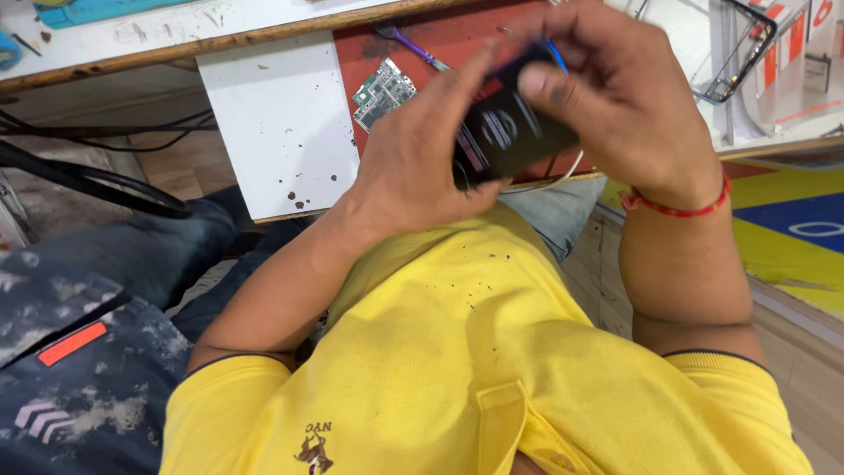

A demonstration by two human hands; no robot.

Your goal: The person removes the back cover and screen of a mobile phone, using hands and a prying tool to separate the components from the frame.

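While I am holding the black phone up between both hands above the edge of the red mat, the work on it is looking only partly done, as far as I can judge: its dark back is facing me and appears to be in one piece, and I cannot tell whether anything is being pried loose. A green circuit board is lying bare on the mat just beyond my knuckles, apart from the phone, and a purple-handled tool is resting near it, untouched. A thin black frame is lying further off to the right on the white bench. So whatever opening or fitting is left is still waiting on the phone itself.

My left hand is coming in from below, wrist bent, fingers stretched along the lower left end of the phone and closed on it. My right hand is curling over from the top right, thumb pressing flat on the back, the other fingers wrapping the far edge where something blue is peeking out; it is gripping the phone firmly too. Both forearms are angling up from my yellow shirt, elbows tucked, a red thread band circling the right wrist
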